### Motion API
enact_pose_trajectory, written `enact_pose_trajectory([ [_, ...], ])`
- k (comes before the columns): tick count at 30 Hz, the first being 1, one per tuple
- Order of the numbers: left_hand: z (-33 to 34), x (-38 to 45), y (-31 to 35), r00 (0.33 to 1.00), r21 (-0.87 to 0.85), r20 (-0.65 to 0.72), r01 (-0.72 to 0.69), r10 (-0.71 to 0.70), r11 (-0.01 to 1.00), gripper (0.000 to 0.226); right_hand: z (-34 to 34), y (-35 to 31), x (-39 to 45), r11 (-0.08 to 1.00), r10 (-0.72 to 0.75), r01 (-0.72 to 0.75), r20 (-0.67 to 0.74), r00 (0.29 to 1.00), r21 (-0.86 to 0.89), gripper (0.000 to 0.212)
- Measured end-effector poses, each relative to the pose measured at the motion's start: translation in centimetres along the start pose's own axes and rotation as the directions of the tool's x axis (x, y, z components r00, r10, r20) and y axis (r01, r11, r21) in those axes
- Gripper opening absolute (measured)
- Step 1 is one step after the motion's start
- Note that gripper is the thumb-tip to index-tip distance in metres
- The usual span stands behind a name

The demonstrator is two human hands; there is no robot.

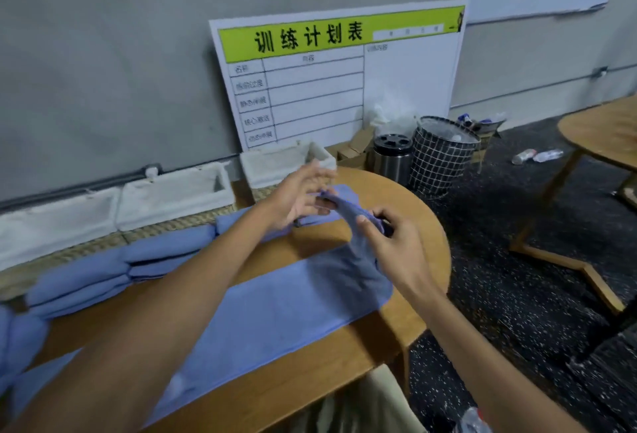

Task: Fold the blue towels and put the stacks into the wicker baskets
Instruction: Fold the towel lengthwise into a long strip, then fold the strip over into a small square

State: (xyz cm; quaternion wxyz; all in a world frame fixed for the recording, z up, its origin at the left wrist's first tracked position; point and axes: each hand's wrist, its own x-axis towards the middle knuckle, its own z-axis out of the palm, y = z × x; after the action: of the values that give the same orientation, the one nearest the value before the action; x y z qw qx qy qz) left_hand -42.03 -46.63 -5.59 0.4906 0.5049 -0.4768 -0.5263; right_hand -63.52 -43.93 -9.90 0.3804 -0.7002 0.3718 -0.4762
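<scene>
A blue towel (275,308) lies spread lengthwise on the wooden table (331,374). Its far right end is lifted off the table. My left hand (300,194) pinches one corner of that raised end with thumb and lower fingers while the other fingers stay straight. My right hand (389,243) grips the other corner from the near side. Folded blue towels (113,270) lie in a row along the far left of the table. Behind them stand wicker baskets (172,196) with white cloth liners, set against the wall.
A white schedule board (344,77) leans on the wall behind the baskets. A wire-pattern bin (441,156) and a steel can (393,156) stand on the dark floor to the right. Another wooden table (599,136) is at far right.
</scene>
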Motion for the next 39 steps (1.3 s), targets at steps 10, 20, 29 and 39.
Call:
enact_pose_trajectory([
  [10,-15.2,-19.4,2.7,0.962,0.026,-0.273,0.033,-0.025,0.999,0.085,17.0,-9.9,-6.1,0.970,-0.163,0.092,0.323,0.932,0.223,0.024],
  [20,-21.9,-32.1,-1.2,0.842,0.070,-0.540,0.061,-0.014,0.996,0.080,28.4,-12.3,-13.3,0.957,-0.230,0.095,0.515,0.825,0.275,0.025],
  [29,-24.1,-36.1,-8.8,0.784,0.712,-0.599,0.431,0.160,0.554,0.048,31.6,-9.8,-17.0,0.954,-0.238,0.287,0.801,0.549,0.087,0.036],
  [39,-11.3,-26.7,-13.3,0.911,0.895,-0.374,0.307,0.172,0.324,0.050,21.5,1.0,-6.4,0.728,-0.200,0.509,0.569,0.798,-0.459,0.039],
])
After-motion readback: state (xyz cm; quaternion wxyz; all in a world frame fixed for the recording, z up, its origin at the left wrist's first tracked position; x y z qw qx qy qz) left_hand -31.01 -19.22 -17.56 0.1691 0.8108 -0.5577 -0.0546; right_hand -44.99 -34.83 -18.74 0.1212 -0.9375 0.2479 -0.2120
